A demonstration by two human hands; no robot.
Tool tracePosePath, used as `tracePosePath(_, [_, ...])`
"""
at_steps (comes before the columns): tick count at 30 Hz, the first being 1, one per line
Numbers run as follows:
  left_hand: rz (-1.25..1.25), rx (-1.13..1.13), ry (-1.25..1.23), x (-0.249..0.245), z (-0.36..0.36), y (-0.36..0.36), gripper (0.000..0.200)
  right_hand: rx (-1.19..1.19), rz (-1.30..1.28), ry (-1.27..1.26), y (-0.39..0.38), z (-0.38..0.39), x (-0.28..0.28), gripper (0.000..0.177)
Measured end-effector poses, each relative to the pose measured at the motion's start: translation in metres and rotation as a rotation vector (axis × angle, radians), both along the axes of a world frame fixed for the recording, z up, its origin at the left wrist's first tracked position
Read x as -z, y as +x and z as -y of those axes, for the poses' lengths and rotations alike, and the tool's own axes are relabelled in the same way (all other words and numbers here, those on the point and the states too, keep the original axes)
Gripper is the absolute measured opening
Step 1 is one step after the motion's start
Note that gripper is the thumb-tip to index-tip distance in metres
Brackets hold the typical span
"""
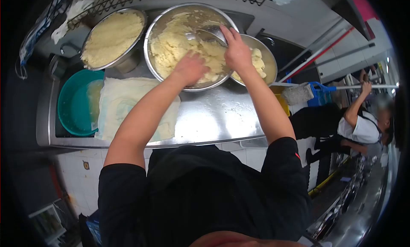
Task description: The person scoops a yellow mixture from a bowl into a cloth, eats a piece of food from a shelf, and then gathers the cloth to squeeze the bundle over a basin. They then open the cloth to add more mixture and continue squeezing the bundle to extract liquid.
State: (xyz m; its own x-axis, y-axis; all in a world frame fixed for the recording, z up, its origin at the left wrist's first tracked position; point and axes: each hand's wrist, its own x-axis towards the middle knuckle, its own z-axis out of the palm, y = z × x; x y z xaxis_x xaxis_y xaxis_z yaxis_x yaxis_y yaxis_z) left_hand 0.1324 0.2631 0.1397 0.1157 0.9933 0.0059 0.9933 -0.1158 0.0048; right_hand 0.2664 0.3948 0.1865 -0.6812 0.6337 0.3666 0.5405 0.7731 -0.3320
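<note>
A large steel mixing bowl [150,61] holds a pale yellow, crumbly, dough-like mass [166,50]. Down on that mass rests my left hand [191,68], its fingers blurred and partly sunk in it. At the bowl's right side, my right hand [237,50] grips a shiny curved metal scoop or small bowl [209,36], whose exact kind I cannot make out. Its curved edge dips into the mass. Partly behind my right wrist, a smaller metal bowl [270,59] contains smooth pale yellow lumps [258,62].
Another metal bowl [143,23] at the left is heaped with yellow mash. A damp white cloth [124,97] lies on the steel counter [218,114] beside a green basin [68,104] with liquid. A mop [299,93] and a person [352,123] are at the right.
</note>
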Motion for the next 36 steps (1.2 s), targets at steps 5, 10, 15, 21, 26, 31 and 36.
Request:
tracePosePath(5, [0.072,-0.218,0.146,-0.001,0.008,-0.039,0.033,0.008,0.005,0.064,-0.003,0.013,0.006,0.067])
tracePosePath(10, [0.106,-0.698,0.2,0.007,0.034,-0.02,0.065,0.089,0.032,-0.01,-0.018,0.038,0.024,0.071])
tracePosePath(15, [0.208,-0.786,0.102,0.003,0.021,0.009,0.085,0.109,0.105,-0.218,-0.02,0.048,0.02,0.072])
tracePosePath(21, [0.253,-0.742,0.033,-0.003,0.02,-0.001,0.084,0.079,0.177,-0.296,-0.03,0.028,0.015,0.07])
tracePosePath(26, [-0.001,-0.673,0.058,-0.025,0.051,0.006,0.081,0.074,0.269,-0.222,-0.029,0.036,0.013,0.071])
tracePosePath(31, [-0.003,-0.695,0.227,-0.029,0.075,0.002,0.074,0.104,0.21,-0.269,-0.021,0.038,0.018,0.071])
tracePosePath(36, [0.173,-0.629,0.677,0.011,0.069,-0.025,0.065,0.048,0.135,-0.377,-0.02,0.035,0.013,0.072])
